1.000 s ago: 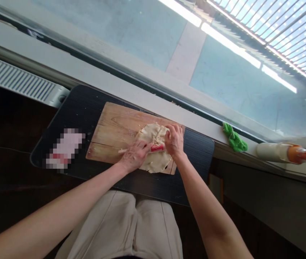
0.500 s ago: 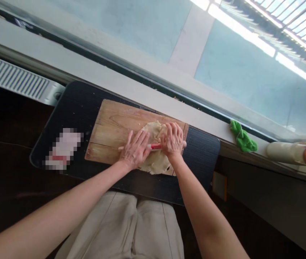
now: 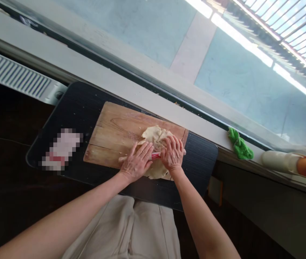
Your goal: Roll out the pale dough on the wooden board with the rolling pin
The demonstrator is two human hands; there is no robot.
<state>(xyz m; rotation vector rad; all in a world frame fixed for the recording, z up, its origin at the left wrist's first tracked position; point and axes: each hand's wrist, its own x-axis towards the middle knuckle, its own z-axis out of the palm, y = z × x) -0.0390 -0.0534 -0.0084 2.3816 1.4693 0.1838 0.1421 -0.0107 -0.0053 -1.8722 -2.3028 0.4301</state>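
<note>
A slim wooden rolling pin (image 3: 155,155) with a red-marked middle lies across a thin, uneven sheet of dough (image 3: 154,133). My left hand (image 3: 136,162) rests flat on the pin's left part, fingers stretched forward beyond it. Over the right part curves my right hand (image 3: 173,153), its fingers bent across the pin and their tips near the dough. Ragged dough shows on both the far and near sides of the pin. Beneath everything is a wooden board (image 3: 109,126) with a long crack; small dough crumbs dot it. My palms hide parts of the pin.
The board sits on a black table (image 3: 72,104) against a white windowsill (image 3: 131,91). On the sill are a green cloth (image 3: 240,144) and a white bottle with an orange top (image 3: 279,160). A pixelated patch (image 3: 62,149) covers something at the table's left. A radiator (image 3: 15,73) stands beyond.
Both hands have drawn the rolling pin slightly toward my body, so more of the far dough shows, with its far part looking more rumpled. The camera view has shifted a little.
</note>
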